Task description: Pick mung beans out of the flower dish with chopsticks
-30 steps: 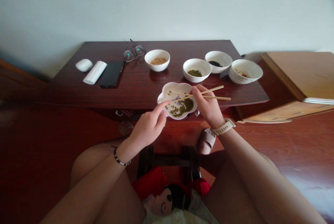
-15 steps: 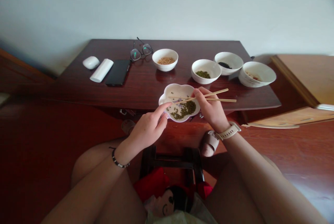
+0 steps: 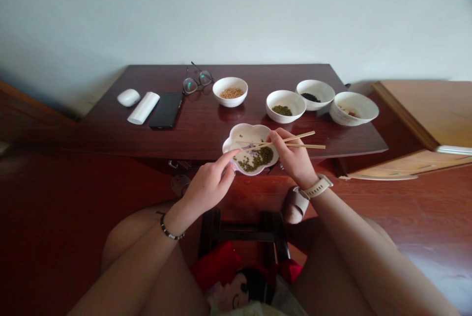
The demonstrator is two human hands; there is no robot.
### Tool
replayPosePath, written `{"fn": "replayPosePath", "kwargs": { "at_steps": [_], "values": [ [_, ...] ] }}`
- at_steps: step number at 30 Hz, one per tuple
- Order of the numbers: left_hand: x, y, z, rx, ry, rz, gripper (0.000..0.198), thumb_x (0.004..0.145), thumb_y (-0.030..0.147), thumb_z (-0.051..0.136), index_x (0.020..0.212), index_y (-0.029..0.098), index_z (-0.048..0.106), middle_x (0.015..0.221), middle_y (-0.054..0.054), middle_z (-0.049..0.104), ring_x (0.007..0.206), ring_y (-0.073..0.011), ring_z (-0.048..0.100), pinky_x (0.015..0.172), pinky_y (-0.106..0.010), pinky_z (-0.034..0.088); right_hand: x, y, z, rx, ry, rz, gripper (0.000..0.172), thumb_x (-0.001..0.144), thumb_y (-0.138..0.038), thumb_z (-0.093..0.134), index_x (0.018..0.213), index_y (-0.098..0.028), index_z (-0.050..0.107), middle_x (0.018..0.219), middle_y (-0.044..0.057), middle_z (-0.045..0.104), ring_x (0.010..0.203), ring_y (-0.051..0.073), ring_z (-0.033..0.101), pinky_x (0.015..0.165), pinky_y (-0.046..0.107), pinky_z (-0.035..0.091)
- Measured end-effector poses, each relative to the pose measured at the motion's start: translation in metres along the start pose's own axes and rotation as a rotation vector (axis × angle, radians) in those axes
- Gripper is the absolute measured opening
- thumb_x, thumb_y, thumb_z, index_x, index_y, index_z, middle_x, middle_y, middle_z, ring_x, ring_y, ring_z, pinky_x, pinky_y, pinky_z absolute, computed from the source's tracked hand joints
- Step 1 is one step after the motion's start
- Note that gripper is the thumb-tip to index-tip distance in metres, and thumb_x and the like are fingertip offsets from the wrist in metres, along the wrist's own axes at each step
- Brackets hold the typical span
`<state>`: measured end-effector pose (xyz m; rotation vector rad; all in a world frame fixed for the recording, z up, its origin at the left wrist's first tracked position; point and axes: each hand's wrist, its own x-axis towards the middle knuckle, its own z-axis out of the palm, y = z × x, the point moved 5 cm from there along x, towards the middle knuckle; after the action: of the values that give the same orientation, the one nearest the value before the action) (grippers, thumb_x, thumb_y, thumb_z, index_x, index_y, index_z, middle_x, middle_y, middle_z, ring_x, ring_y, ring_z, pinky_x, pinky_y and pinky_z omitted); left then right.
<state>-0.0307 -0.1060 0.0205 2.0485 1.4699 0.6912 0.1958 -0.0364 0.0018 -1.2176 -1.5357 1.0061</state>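
A white flower-shaped dish [image 3: 239, 134] sits at the table's front edge and holds a heap of green mung beans [image 3: 257, 159]. My left hand [image 3: 208, 183] is at the dish's left rim, gripping it between index finger and thumb. In my right hand [image 3: 291, 156] is a pair of wooden chopsticks [image 3: 291, 140], their tips over the dish just above the beans. No bean shows between the tips. Several loose beans lie apart from the heap.
Four white bowls hold tan grains [image 3: 230, 91], green beans [image 3: 285, 106], black seeds [image 3: 315, 92] and reddish bits [image 3: 353, 108]. Glasses [image 3: 197, 80], a phone [image 3: 165, 110], a white case [image 3: 143, 107] and a mouse [image 3: 129, 97] lie on the dark wooden table [image 3: 110, 134].
The whole view has shifted slightly as my head moved, with the table lower in the picture. The chopsticks stay over the dish, and the bean heap looks much the same.
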Motion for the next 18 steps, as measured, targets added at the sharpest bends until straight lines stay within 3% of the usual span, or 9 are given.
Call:
{"fn": "replayPosePath", "kwargs": {
  "at_steps": [7, 18],
  "values": [
    [0.005, 0.000, 0.001, -0.019, 0.037, -0.025, 0.046, 0.112, 0.029, 0.047, 0.151, 0.016, 0.067, 0.072, -0.001, 0.073, 0.056, -0.0128, 0.057, 0.060, -0.025, 0.041, 0.004, 0.002, -0.003, 0.019, 0.011, 0.000, 0.046, 0.105, -0.062, 0.059, 0.083, -0.023, 0.065, 0.066, -0.002, 0.052, 0.062, 0.016, 0.044, 0.055, 0.030, 0.032],
    [0.010, -0.004, 0.008, -0.078, 0.048, -0.009, 0.045, 0.112, 0.031, 0.049, 0.150, 0.016, 0.069, 0.091, -0.007, 0.083, 0.061, -0.0131, 0.062, 0.067, -0.026, 0.049, 0.006, 0.001, -0.011, 0.055, 0.089, -0.012, 0.038, 0.102, -0.055, 0.066, 0.084, -0.022, 0.068, 0.071, 0.000, 0.061, 0.065, 0.016, 0.049, 0.060, 0.031, 0.037]
  ]
}}
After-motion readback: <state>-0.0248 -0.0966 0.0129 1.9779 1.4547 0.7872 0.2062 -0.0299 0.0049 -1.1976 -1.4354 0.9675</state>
